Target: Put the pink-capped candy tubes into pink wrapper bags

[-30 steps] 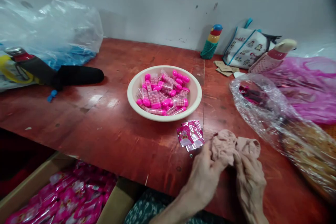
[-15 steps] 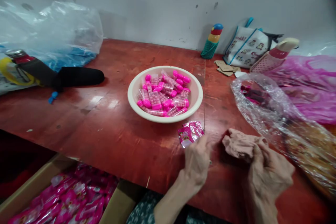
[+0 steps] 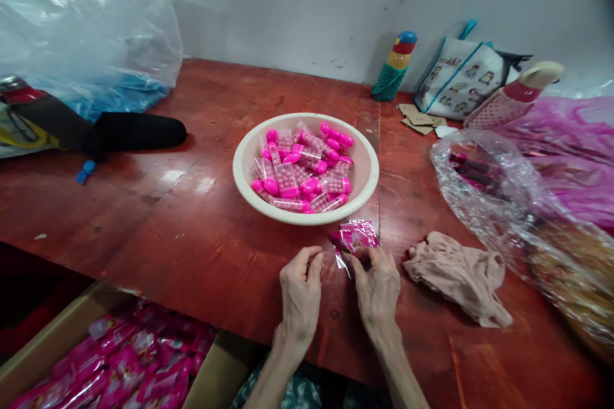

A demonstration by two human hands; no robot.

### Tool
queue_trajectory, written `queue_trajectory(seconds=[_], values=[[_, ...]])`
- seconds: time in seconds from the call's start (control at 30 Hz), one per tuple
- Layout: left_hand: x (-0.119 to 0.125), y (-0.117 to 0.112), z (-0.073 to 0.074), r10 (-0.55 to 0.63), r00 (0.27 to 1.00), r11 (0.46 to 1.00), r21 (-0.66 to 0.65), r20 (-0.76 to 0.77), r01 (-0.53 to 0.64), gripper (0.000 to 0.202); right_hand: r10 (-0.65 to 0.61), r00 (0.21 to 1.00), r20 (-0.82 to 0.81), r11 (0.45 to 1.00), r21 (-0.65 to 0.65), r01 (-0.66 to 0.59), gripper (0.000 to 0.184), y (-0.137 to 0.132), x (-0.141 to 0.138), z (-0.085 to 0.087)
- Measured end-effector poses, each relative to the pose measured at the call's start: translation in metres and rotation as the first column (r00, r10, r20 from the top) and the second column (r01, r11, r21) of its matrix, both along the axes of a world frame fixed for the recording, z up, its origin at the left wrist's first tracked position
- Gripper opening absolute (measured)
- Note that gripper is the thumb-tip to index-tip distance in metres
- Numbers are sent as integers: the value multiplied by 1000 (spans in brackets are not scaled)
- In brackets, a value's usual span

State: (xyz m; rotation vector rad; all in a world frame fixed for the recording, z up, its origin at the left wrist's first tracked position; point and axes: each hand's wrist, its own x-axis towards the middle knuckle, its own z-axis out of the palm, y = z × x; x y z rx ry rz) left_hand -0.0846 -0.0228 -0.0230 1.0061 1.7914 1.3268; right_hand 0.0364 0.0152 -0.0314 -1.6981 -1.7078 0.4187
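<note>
Just in front of the bowl, my right hand point(image 3: 378, 284) pinches the near edge of a shiny pink foil packet point(image 3: 357, 234) between thumb and fingers. To its left, my left hand point(image 3: 301, 284) is closed in a pinch; whatever its fingertips hold, if anything, cannot be made out. The cream bowl point(image 3: 245, 195) holds many clear tubes of small pink balls with bright pink caps point(image 3: 288, 177). On the table right of my right hand lies a crumpled beige cloth point(image 3: 453, 268), touched by neither hand.
A cardboard box point(image 3: 52, 326) of pink packets point(image 3: 125, 364) stands below the table edge at left. Clear plastic wrap point(image 3: 508, 204) and a pink bag point(image 3: 570, 140) cover the right side. Bottles, a printed bag point(image 3: 455, 80) and a black pouch point(image 3: 144, 130) sit farther back.
My right hand has let go of the beige cloth and moved left to the foil packet. My left hand has drawn back left from the packet. The view has shifted slightly.
</note>
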Motion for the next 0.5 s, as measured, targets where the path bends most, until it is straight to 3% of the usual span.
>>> queue_trajectory(seconds=[0.23, 0.37, 0.5], values=[[2, 10, 9, -39, 955, 999, 4, 295, 39, 25, -32, 978, -206, 997, -76, 17, 22, -11, 6, 15], [7, 22, 19, -187, 825, 981, 61, 533, 183, 19, 13, 947, -322, 989, -135, -59, 18, -20, 11, 23], [17, 24, 21, -195, 707, 978, 81, 680, 192, 9, -36, 846, -532, 972, -214, -93, 22, -23, 14, 27]])
